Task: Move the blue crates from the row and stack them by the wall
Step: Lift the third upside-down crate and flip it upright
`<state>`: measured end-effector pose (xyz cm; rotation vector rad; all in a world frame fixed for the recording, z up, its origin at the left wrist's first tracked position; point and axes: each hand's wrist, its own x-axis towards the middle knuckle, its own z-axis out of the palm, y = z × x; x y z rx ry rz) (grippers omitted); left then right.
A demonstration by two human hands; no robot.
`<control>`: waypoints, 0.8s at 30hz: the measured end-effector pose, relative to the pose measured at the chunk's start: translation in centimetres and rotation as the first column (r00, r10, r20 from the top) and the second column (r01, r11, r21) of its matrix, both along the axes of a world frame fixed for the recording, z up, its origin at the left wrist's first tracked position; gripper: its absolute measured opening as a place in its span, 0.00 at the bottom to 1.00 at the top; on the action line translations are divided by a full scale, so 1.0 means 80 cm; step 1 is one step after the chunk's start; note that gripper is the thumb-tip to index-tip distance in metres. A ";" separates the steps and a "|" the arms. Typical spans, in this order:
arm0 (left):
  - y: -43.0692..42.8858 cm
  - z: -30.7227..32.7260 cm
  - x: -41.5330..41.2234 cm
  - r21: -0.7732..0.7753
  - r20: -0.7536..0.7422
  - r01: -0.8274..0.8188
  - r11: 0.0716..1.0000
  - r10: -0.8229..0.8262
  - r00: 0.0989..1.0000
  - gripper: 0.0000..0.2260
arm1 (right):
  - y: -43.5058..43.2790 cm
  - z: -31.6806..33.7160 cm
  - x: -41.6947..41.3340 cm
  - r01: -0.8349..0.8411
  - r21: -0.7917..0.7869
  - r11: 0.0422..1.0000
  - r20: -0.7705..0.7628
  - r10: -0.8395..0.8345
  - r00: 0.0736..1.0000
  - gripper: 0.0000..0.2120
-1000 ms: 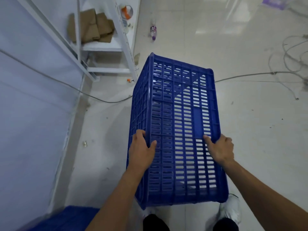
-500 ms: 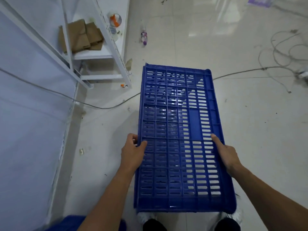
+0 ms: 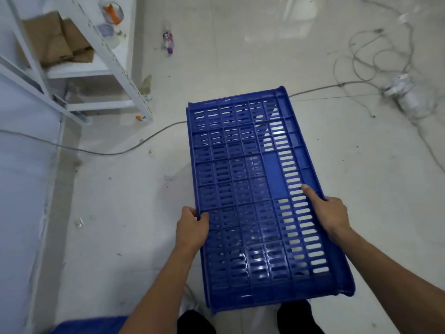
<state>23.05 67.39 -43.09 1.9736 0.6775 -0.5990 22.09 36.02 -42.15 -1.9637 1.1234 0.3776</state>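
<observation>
While the crate (image 3: 252, 189) hangs mid-frame above the floor, the left hand (image 3: 192, 227) pinches its left rim and the right hand (image 3: 332, 218) clasps its right rim. Both grips sit toward the near end, so the far end could dip and twist loose. Beyond it, a cable (image 3: 120, 153) crosses the floor centre-left, a likely trip risk. The shelf (image 3: 115, 56), upper left, might catch a corner.

Glossy pale tiled floor (image 3: 240, 49) (cables trailing), white metal shelving (image 3: 113, 59) beside the wall (image 3: 21, 189).
</observation>
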 end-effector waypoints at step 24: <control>0.009 0.035 0.011 0.134 0.315 0.038 0.990 -0.079 0.946 0.06 | 0.117 0.054 0.034 -0.462 -0.046 0.886 0.207 0.461 0.863 0.26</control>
